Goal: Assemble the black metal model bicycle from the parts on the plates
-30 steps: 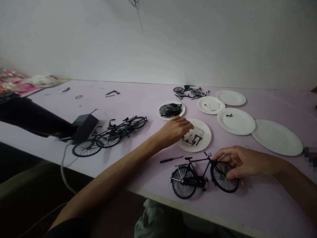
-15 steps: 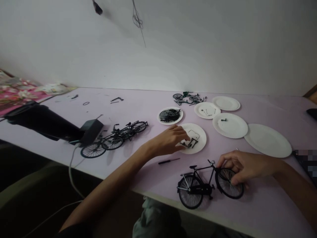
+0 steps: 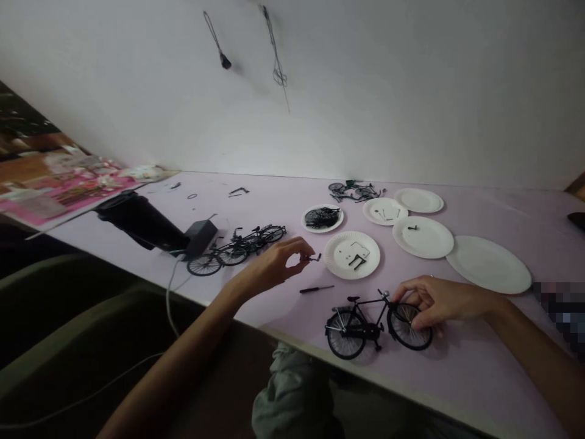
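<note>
A black model bicycle (image 3: 365, 326) stands upright near the table's front edge. My right hand (image 3: 439, 302) is closed on its front wheel, thumb on one side and fingers round the other. Between thumb and fingertips, my left hand (image 3: 281, 259) pinches a small dark bent part (image 3: 315, 258), too small to name, just left of a white paper plate (image 3: 336, 262). On that plate lie a black frame-shaped piece (image 3: 357, 262) and a thin pale wire loop (image 3: 361, 247). A slim black screwdriver (image 3: 316, 289) rests on the table below my left hand.
Several finished-looking model bicycles (image 3: 237, 250) stand at left beside a black lamp-like device (image 3: 146, 225). A plate of black parts (image 3: 322, 228) and more paper plates (image 3: 489, 262) sit behind and right. Further bicycle pieces (image 3: 351, 191) lie near the wall.
My left hand has left the plate and moved left with a small dark part pinched in it. The right hand still grips the bicycle's front wheel. The camera view has shifted.
</note>
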`<state>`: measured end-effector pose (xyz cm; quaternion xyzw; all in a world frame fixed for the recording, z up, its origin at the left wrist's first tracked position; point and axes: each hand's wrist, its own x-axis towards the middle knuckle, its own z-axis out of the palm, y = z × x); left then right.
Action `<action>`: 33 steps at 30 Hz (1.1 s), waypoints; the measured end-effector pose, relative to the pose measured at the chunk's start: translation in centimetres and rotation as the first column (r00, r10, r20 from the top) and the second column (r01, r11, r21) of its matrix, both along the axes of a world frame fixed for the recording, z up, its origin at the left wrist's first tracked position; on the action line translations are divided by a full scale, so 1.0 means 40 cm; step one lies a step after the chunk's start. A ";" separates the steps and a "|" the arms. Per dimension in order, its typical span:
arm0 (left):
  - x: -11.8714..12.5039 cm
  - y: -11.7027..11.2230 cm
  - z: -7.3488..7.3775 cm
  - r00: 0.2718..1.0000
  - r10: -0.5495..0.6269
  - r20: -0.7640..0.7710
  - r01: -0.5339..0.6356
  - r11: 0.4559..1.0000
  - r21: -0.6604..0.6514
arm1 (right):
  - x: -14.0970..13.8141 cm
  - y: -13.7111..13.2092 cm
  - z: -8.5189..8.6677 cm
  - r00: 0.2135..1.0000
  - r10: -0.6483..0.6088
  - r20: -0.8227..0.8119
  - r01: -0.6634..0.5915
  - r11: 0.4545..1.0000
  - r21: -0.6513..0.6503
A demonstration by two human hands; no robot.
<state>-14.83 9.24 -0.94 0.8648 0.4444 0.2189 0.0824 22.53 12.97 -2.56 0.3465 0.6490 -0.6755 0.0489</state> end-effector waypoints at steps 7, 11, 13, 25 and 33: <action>-0.022 -0.047 -0.035 0.995 0.047 -0.085 -0.050 0.998 -0.025 | 0.002 -0.006 0.003 1.000 0.001 -0.006 -0.001 1.000 0.007; -0.068 -0.135 0.001 0.983 0.179 -0.036 -0.175 0.981 0.083 | 0.002 -0.007 0.005 1.000 0.002 0.002 -0.002 1.000 0.018; -0.081 -0.179 0.004 0.983 0.153 -0.096 -0.145 0.986 0.085 | 0.001 -0.008 0.003 1.000 0.004 0.009 -0.004 1.000 0.023; 0.175 -0.330 -0.085 0.993 -0.084 0.085 0.090 0.994 -0.064 | -0.066 -0.086 -0.009 0.997 0.061 -0.046 -0.068 0.986 -0.153; 0.252 -0.342 -0.155 0.950 -0.067 0.305 0.149 0.956 -0.254 | -0.075 -0.079 -0.026 0.982 -0.043 -0.183 0.005 0.978 -0.207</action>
